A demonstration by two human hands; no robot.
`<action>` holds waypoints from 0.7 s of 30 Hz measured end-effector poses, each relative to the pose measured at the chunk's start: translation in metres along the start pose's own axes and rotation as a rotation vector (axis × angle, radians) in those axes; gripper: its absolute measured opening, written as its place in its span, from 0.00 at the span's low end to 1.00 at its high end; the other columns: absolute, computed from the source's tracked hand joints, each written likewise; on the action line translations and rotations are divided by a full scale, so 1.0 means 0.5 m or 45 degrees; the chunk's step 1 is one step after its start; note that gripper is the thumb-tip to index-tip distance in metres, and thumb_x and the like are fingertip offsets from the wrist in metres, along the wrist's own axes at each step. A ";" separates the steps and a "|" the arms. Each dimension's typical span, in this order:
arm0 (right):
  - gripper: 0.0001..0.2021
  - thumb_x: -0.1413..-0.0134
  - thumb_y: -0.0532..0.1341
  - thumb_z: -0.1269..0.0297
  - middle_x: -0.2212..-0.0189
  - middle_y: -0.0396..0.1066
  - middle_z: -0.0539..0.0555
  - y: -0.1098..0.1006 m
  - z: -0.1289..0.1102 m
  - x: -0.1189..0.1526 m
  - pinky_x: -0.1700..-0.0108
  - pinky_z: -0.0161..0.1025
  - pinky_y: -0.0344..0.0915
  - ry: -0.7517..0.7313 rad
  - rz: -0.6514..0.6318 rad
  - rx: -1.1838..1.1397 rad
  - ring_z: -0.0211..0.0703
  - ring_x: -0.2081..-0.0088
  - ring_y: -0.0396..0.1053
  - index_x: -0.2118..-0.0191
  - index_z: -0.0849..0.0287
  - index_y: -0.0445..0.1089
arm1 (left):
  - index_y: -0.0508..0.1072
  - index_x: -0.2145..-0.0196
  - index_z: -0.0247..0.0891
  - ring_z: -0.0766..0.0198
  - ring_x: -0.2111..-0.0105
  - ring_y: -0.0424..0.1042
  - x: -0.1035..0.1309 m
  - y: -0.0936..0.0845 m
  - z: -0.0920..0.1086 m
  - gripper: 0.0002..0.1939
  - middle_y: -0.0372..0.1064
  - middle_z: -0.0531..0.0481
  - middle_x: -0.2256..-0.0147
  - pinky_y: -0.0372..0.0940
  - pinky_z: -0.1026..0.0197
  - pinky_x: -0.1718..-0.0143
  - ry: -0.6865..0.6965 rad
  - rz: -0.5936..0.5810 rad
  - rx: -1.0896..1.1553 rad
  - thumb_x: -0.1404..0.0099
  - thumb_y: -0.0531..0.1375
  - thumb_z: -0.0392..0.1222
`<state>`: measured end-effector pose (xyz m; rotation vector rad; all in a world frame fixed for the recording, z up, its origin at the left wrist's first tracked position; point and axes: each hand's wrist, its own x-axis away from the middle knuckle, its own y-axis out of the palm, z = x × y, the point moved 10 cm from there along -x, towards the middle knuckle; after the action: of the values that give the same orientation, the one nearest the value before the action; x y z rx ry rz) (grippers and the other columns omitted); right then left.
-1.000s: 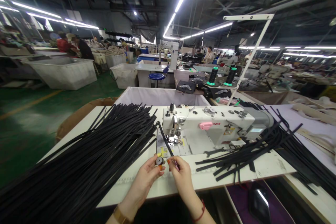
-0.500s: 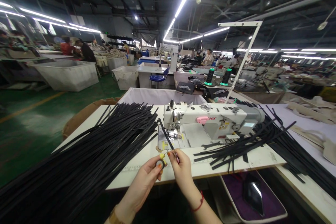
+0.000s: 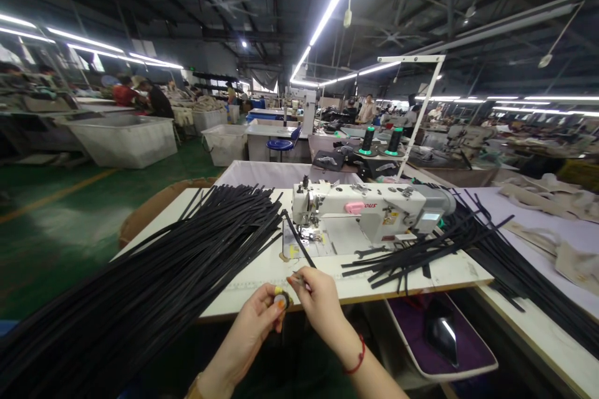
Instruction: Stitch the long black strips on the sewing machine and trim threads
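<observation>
A small round piece [image 3: 281,302] is pinched between the thumb and fingers of the left hand [image 3: 255,319], with a bit of yellow showing at its upper edge. It is held over the near edge of the white tabletop [image 3: 266,271]. The right hand [image 3: 321,299] is held just beside it, its fingertips closed on a slim object [image 3: 301,282] that is too small to be made out. A single black strip [image 3: 298,240] is stretched from beside the sewing machine [image 3: 346,201] down to the right hand; whether it is gripped there cannot be told. A red bracelet [image 3: 361,355] is worn on the right wrist.

The left part of the tabletop is covered by a large heap of black strips [image 3: 173,262], which is spread past the near edge. More strips [image 3: 421,249] are laid loosely to the right of the machine, near a wrench [image 3: 370,252]. A pink piece [image 3: 354,207] is fixed to the machine's front. Behind the machine, two spools of black thread [image 3: 367,139] are stood upright. Below the tabletop, a shiny dark object [image 3: 440,335] is set in a purple-lined tray [image 3: 407,324]
</observation>
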<state>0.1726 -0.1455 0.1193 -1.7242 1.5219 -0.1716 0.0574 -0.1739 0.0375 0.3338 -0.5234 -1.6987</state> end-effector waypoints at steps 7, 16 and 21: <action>0.11 0.41 0.57 0.65 0.79 0.62 0.47 0.026 0.001 0.038 0.71 0.33 0.55 0.006 -0.091 -0.156 0.37 0.75 0.60 0.75 0.57 0.66 | 0.72 0.61 0.34 0.67 0.68 0.73 0.029 -0.053 -0.050 0.08 0.73 0.49 0.65 0.71 0.67 0.67 -0.056 0.260 0.339 0.38 0.66 0.35; 0.16 0.37 0.54 0.57 0.79 0.60 0.46 0.055 0.092 0.037 0.71 0.33 0.54 0.173 -0.083 -0.175 0.37 0.74 0.58 0.75 0.57 0.64 | 0.70 0.57 0.36 0.65 0.70 0.76 0.032 -0.076 -0.079 0.07 0.75 0.47 0.65 0.73 0.66 0.72 -0.156 0.446 0.465 0.32 0.58 0.30; 0.16 0.37 0.54 0.59 0.80 0.59 0.45 0.082 0.132 0.036 0.71 0.33 0.54 0.230 -0.113 -0.117 0.37 0.75 0.58 0.76 0.56 0.62 | 0.72 0.51 0.35 0.63 0.66 0.77 0.021 -0.053 -0.077 0.13 0.75 0.45 0.61 0.75 0.62 0.63 -0.197 0.350 0.479 0.34 0.60 0.30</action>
<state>0.1843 -0.1279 0.0425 -1.8932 1.6046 -0.3149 0.0520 -0.1865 -0.0084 0.3820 -0.9638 -1.3616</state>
